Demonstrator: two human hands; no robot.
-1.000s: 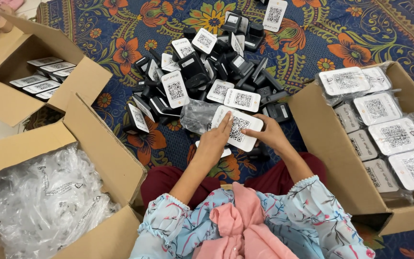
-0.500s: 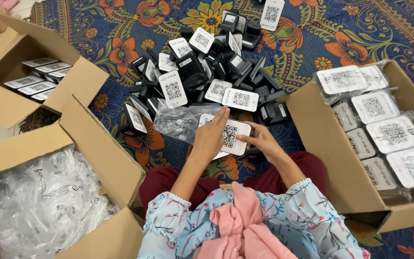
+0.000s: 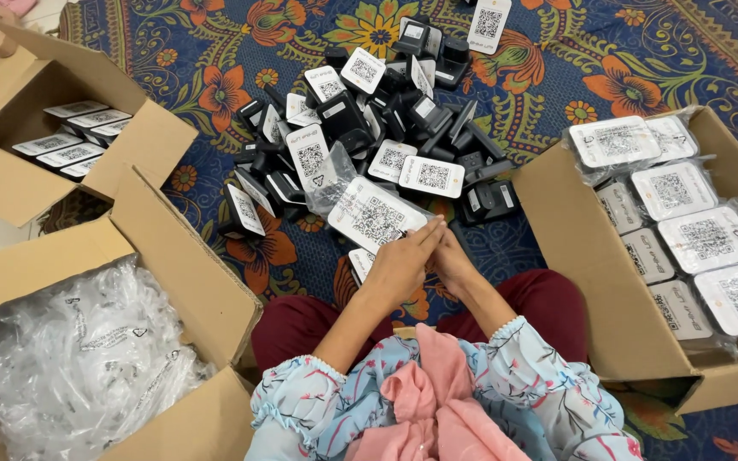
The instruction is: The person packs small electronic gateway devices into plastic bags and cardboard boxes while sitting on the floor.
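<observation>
At nine o'clock, an open cardboard box [image 3: 87,162] holds a row of flat white cards with black square code patches, and below it, toward seven o'clock, a larger carton [image 3: 190,282] is filled with crumpled clear plastic bags [image 3: 70,358]. Across the twelve o'clock stretch of the flowered blue carpet [image 3: 642,60] lies a loose heap of small black devices [image 3: 369,119], many topped with white rectangular code labels, some upright, some tipped on edge. Near the centre both hands meet just below that heap: the left hand [image 3: 399,265], fingers straight and close together, lies against the near edge of a white-labelled pack in a clear bag [image 3: 373,213], which sits tilted at the heap's near edge; the right hand [image 3: 454,260] is pressed beside the left, fingers lightly curled, and it touches the same pack at its corner, though how firmly either hand grips it is hard to tell, since the left covers the contact. At three o'clock a third carton [image 3: 574,256] stands packed with bagged white-labelled packs in rows. Floral sleeves and a pink cloth hide the lap at six o'clock, and the cartons are cut off at the edges.
</observation>
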